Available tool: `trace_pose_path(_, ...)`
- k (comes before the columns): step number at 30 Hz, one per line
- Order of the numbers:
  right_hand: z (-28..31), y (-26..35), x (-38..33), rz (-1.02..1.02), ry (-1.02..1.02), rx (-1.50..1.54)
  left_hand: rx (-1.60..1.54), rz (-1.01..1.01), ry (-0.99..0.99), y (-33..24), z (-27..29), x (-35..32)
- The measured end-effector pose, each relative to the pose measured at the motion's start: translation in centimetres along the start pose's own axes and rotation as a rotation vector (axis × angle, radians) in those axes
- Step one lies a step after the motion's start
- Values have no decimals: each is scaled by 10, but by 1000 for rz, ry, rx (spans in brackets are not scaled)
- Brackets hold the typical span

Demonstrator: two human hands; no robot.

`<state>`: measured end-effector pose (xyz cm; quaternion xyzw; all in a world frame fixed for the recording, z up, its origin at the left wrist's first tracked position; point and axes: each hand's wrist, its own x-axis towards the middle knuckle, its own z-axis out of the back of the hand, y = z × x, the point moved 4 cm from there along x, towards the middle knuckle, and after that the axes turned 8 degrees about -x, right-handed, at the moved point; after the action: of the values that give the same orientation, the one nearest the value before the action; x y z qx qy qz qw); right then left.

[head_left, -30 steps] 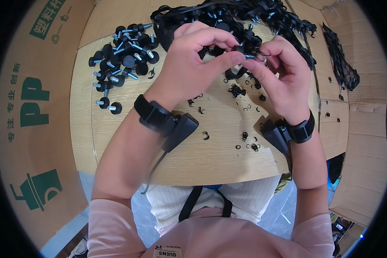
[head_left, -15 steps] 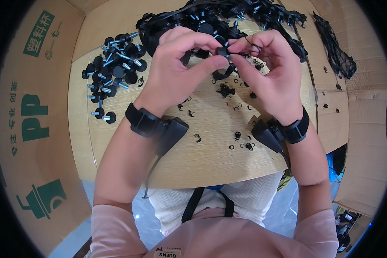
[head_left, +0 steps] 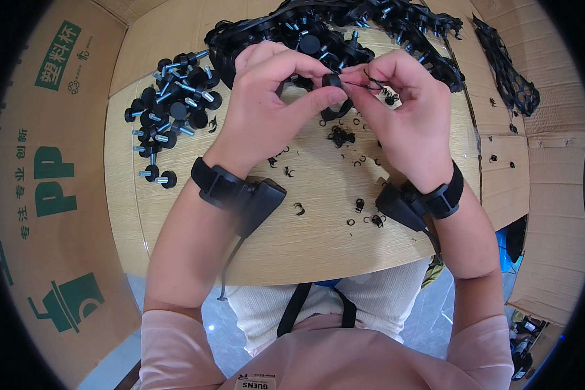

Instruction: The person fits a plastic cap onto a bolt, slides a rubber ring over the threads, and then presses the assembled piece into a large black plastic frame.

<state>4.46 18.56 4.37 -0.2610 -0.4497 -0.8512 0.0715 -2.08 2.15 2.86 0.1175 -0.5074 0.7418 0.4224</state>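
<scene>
Right, head view, looking straight down: the left hand [head_left: 266, 107] is curled nearly closed, thumb and forefinger pinching a small round black plastic knob [head_left: 332, 82] just off its fingertips, raised above the pale wooden desk [head_left: 305, 227]. The right hand [head_left: 406, 107] meets it fingertip to fingertip, its thumb and forefinger closed on a tiny black clip ring [head_left: 372, 79], thin as wire, held right against the knob; the rest of that hand's fingers are loosely folded. Whether the ring is already seated on the knob is too small to tell.

That knob looks light, hard and stiff, so a firm pinch on its rim should hold it. The ring is the fiddly one, I'd say: tiny, springy, easy to flick away, best nipped by its edge with the fingertips.

Beyond both hands sits a tangled heap of black plastic frames with screws [head_left: 344, 32]. Out to the left of the left hand lies a cluster of black knobs with blue-tipped threaded studs [head_left: 172, 117]. Below the hands, towards the wrists, loose black ring clips [head_left: 361, 207] are scattered over the desk. Each wrist wears a black strap with a boxy black device [head_left: 257, 205]. Cardboard boxes with green print [head_left: 45, 195] flank the left.
</scene>
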Motion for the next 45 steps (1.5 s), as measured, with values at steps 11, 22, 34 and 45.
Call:
trace_pose_path(11, 0, 8, -1, 114, -58, -218, 41, -38, 20, -2, 3, -1)
trace_pose_path(22, 20, -46, 16, -163, -110, -11, 34, -166, -229, -10, 16, -3)
trace_pose_path(34, 40, -50, 22, -38, -160, -290, 366, 266, -759, 36, 93, -22)
trace_pose_path(45, 22, -42, 17, 13, -93, -385, 806, 603, -520, 44, 95, -25)
